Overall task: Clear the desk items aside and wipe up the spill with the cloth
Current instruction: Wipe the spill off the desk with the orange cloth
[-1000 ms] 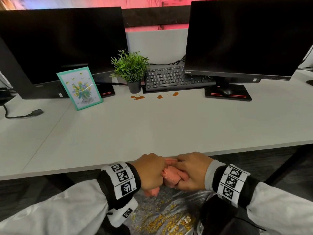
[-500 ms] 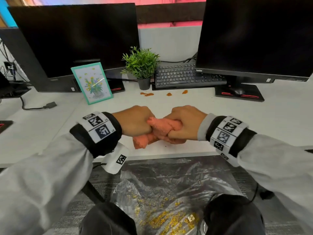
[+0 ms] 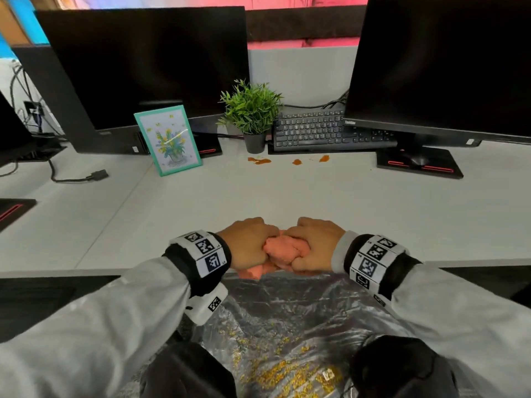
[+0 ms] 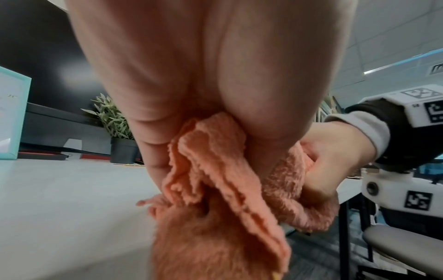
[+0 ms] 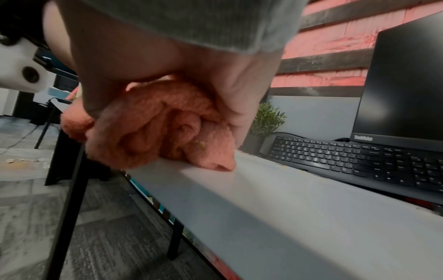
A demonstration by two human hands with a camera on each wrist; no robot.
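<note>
Left hand [image 3: 249, 246] and right hand [image 3: 315, 246] fisted together, knuckles touching, each grip tight.

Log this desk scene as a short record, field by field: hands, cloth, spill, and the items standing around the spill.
left hand: grip curled round the cloth's left end
right hand: grip curled round its right end
cloth: orange, bunched between both fists at the desk's near edge
spill: orange blotches at the back of the desk, not yet wiped
potted plant: upright, just behind the spill
keyboard: behind the spill, partly under the right monitor
picture frame: upright, left of the plant
</note>
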